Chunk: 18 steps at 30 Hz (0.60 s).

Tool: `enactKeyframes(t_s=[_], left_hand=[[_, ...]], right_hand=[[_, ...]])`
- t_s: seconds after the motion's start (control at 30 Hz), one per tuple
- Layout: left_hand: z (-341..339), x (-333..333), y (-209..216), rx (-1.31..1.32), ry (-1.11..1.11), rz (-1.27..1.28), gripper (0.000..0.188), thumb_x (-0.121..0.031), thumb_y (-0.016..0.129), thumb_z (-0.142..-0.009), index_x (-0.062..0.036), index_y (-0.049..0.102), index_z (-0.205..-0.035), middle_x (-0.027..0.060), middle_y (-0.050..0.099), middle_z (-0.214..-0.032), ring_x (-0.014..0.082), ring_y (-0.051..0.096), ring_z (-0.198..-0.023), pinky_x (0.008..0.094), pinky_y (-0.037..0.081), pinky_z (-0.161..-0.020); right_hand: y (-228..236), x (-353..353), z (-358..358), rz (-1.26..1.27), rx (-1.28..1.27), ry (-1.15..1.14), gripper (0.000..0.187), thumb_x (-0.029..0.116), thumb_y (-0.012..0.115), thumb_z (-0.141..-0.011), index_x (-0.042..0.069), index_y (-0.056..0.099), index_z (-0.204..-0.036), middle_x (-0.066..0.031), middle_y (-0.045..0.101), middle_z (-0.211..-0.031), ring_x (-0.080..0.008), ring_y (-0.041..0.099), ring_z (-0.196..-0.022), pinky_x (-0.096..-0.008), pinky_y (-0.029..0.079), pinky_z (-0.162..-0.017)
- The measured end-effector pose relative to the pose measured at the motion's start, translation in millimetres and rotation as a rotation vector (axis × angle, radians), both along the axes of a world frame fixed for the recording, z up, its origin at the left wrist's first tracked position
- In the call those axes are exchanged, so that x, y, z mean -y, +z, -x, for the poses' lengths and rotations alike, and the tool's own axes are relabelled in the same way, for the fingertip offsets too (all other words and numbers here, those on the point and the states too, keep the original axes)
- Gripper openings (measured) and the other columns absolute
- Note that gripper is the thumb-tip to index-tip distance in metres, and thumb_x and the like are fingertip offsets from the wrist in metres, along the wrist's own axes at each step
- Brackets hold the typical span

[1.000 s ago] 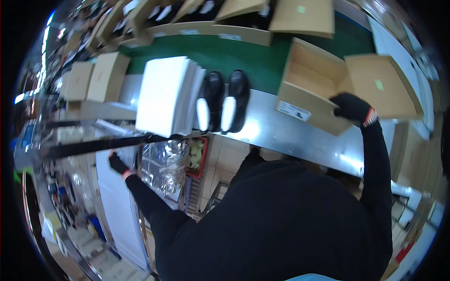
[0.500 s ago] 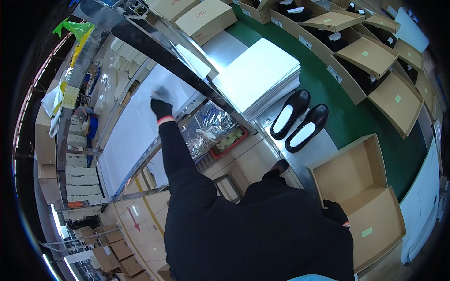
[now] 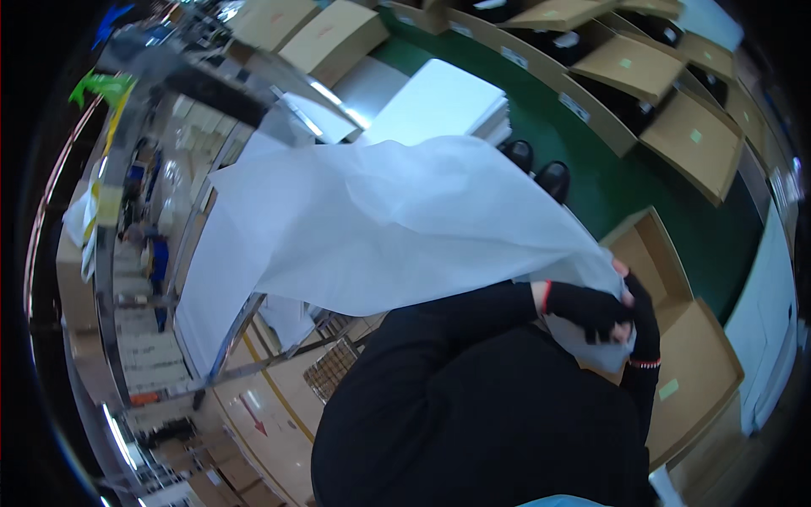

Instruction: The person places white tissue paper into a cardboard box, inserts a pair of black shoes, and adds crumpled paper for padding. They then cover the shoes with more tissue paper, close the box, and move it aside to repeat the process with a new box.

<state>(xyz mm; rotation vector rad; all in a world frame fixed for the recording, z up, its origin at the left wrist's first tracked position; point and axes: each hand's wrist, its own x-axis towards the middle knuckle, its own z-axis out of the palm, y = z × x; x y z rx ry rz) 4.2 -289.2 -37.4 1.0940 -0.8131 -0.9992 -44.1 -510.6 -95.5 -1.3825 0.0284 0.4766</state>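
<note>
One large white sheet (image 3: 380,220) of thin, translucent paper billows across the middle of the view, its right end gathered at two hands in black gloves with bare fingertips. The left hand (image 3: 591,317) reaches across the person's front, one red band at its wrist, its fingers curled nearly closed on the paper; the right hand (image 3: 642,317), with one beaded band, bends its fingers around the same end, close against the left, so the gap inside each grip is small, though how tightly either one pinches cannot be told. Two black shoes (image 3: 554,179) stand side by side beyond the paper, which covers part of them, and one white stack (image 3: 435,101) of many flat sheets stands just left of them. One open box (image 3: 655,241) lies just beyond the right hand, its single lid (image 3: 697,380) folded out toward the person with one pale green sticker on it. Two closed cartons (image 3: 334,40) sit at the upper left. Along the far side of the green surface (image 3: 610,201) runs a group of open shoe boxes (image 3: 596,118), at least five raised lids among them, several with dark shoes inside.
</note>
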Motion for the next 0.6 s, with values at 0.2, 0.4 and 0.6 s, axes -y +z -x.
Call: enactKeyframes(t_s=[0.2, 0.4, 0.6], left_hand=[[-27.7, -10.1, 32.9, 0.066, 0.07, -0.097, 0.035, -0.021, 0.056, -0.093, -0.0029, 0.055, -0.123, 0.0045, 0.06, -0.111, 0.011, 0.053, -0.104, 0.0272, 0.041, -0.089], [-108.9, -45.9, -4.5, 0.368, 0.649, -0.321, 0.042, -0.029, 0.052, -0.095, -0.0034, 0.05, -0.128, 0.0088, 0.057, -0.12, 0.0147, 0.056, -0.104, 0.027, 0.043, -0.088], [-173.1, -33.0, -94.6, 1.075, 0.635, -0.845, 0.066, -0.046, 0.06, -0.087, -0.002, 0.043, -0.133, 0.0182, 0.052, -0.127, 0.0343, 0.055, -0.11, 0.0407, 0.043, -0.093]], right_hand=[[71.2, 98.5, 30.3, 0.411, 0.235, -0.685, 0.037, 0.019, 0.053, -0.093, -0.001, 0.052, -0.124, -0.0087, 0.057, -0.117, -0.0149, 0.052, -0.108, -0.0286, 0.039, -0.095], [88.6, 218.8, 136.5, 0.57, 0.04, -0.829, 0.041, 0.024, 0.051, -0.094, -0.002, 0.051, -0.126, -0.0094, 0.058, -0.117, -0.0138, 0.053, -0.106, -0.0276, 0.039, -0.094], [103.1, 287.7, 207.9, 0.835, 0.037, -0.745, 0.047, 0.03, 0.051, -0.095, -0.002, 0.049, -0.13, -0.0097, 0.057, -0.121, -0.0168, 0.05, -0.112, -0.0294, 0.035, -0.1]])
